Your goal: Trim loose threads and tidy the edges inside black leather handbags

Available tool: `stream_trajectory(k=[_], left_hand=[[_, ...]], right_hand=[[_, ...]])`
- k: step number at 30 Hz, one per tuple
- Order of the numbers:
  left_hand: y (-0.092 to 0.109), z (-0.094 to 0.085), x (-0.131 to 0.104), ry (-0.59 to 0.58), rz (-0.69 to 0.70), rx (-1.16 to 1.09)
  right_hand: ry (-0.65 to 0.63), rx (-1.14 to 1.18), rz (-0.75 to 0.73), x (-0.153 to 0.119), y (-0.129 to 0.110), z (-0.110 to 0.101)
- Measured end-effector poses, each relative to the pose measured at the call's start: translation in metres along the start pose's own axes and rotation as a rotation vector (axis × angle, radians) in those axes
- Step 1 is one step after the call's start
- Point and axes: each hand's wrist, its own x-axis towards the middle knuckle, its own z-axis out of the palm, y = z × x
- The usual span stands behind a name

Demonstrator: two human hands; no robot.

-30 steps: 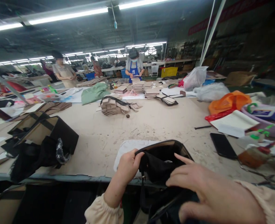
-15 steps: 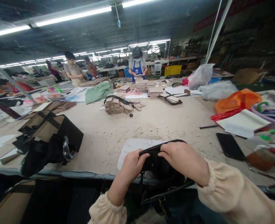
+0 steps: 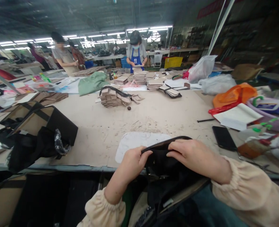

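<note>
A black bag (image 3: 163, 186) with a dark lining gapes at the table's near edge, close to my body. My left hand (image 3: 136, 160) pinches the left end of its upper rim between thumb and fingers. Further right along that same rim, my right hand (image 3: 189, 154) grips with its thumb inside the opening. The bag's nearer rim hangs low, and a small pale tag (image 3: 168, 202) shows on it. Just behind the bag, a white rounded sheet (image 3: 132, 142) lies flat on the table.
Black box-shaped bags (image 3: 62, 123) stand at the left. Stacked tan pieces (image 3: 114, 97) lie mid-table beside a green cloth (image 3: 92, 83). At the right are a phone (image 3: 224, 138), a notebook (image 3: 239, 116) and bottles (image 3: 254, 146). A co-worker in a blue apron (image 3: 136, 61) stands across the table.
The bag's mouth has opened wider, its near rim now lower and showing more lining. My right hand has shifted right along the rim. The camera view has tilted down.
</note>
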Motion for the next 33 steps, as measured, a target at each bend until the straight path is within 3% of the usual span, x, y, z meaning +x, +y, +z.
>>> stream_trajectory(k=[3,7,14,20,27,33], left_hand=[[0.003,0.002,-0.001,-0.004,0.024,-0.011],[0.006,0.004,-0.002,0.011,0.045,-0.075],[0.0,0.015,0.001,0.152,0.018,-0.203],[0.0,0.023,0.003,0.165,0.013,-0.296],[0.005,0.022,0.008,0.156,-0.006,-0.278],[0.004,0.024,0.011,0.225,0.06,-0.242]], right_hand=[[-0.011,-0.015,-0.029,-0.004,0.002,0.0],[0.036,-0.047,0.039,-0.007,0.002,-0.003],[0.056,-0.055,0.129,-0.005,0.0,-0.004],[0.075,-0.083,0.179,-0.003,0.002,-0.005],[0.114,-0.12,0.241,-0.001,0.0,-0.006],[0.135,-0.17,0.25,0.0,0.0,-0.006]])
